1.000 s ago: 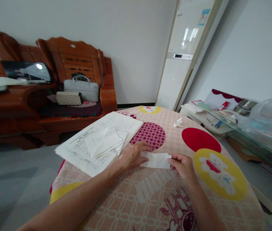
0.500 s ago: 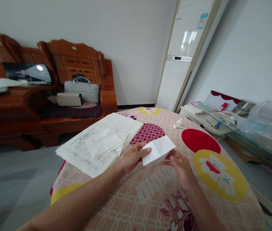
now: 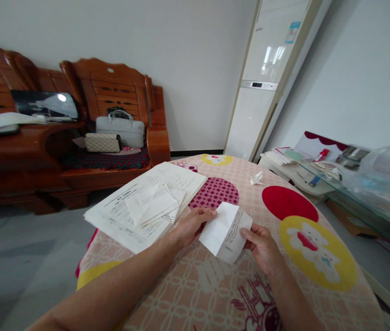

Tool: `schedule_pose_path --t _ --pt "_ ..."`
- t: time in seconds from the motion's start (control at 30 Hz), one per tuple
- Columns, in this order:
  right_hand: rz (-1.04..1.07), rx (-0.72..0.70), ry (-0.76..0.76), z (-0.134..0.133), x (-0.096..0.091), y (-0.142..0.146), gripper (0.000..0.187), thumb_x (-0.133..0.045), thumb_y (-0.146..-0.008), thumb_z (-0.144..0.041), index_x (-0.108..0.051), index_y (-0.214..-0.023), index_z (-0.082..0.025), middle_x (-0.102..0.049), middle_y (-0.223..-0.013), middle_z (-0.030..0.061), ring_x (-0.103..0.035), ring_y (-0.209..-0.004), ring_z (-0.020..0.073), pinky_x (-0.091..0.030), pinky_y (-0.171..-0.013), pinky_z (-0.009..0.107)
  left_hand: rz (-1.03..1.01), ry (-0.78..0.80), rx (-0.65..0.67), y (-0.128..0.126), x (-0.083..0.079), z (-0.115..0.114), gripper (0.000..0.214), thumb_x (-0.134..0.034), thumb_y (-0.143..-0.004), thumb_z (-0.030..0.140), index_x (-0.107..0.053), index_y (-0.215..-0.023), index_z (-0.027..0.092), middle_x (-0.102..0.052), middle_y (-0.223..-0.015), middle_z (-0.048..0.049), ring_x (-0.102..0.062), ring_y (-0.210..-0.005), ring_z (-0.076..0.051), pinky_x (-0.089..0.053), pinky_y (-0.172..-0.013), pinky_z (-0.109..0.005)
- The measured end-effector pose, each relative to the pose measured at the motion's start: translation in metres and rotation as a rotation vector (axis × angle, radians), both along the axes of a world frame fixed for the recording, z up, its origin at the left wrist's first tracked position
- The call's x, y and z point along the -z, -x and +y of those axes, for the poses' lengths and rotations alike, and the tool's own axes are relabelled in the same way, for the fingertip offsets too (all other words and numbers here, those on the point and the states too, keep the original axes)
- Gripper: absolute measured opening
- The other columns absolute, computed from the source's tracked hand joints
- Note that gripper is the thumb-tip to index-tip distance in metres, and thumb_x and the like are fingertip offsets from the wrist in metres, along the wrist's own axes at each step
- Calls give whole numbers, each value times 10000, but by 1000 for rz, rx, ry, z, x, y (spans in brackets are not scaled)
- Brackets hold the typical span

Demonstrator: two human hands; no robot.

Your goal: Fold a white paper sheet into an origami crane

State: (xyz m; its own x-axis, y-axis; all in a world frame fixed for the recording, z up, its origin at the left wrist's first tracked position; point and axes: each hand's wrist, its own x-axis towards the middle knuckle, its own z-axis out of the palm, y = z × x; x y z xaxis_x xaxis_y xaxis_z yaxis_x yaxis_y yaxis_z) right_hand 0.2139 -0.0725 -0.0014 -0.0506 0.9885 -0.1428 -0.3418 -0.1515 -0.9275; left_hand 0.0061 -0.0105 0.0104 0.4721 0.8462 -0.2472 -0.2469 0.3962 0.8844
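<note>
A folded sheet of paper (image 3: 219, 227) is held between my two hands just above the table. Its left part is blank white, and its right part shows printed text beside a crease. My left hand (image 3: 195, 224) pinches the upper left edge, fingers partly behind the paper. On the right edge, my right hand (image 3: 258, 243) grips with the thumb on top and the fingers mostly hidden below. Left of my hands lies a stack of printed sheets (image 3: 112, 225), with several folded papers (image 3: 153, 204) on top.
A small folded white paper figure (image 3: 257, 178) rests toward the table's far side. The round table wears a patterned cloth (image 3: 167, 294). A glass-topped stand (image 3: 339, 186) with a plastic bag (image 3: 370, 177) is at right. Behind the table's left side is a wooden sofa (image 3: 158, 142) holding bags.
The paper has been opened out on its right side, bringing printed text into view. My right hand has moved from beneath the paper to grip its right edge.
</note>
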Motion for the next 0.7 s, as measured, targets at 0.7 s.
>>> schedule_pose_path --t 0.7 --pt "-39 123 28 4 7 -8 250 -801 -671 -356 -727 -785 -147 -746 -712 57 -644 -568 184 -514 -546 289 153 -289 -24 7 14 13 411 -713 -734 449 -474 -594 144 -406 -530 56 -341 -468 -50 -226 -461 -195"
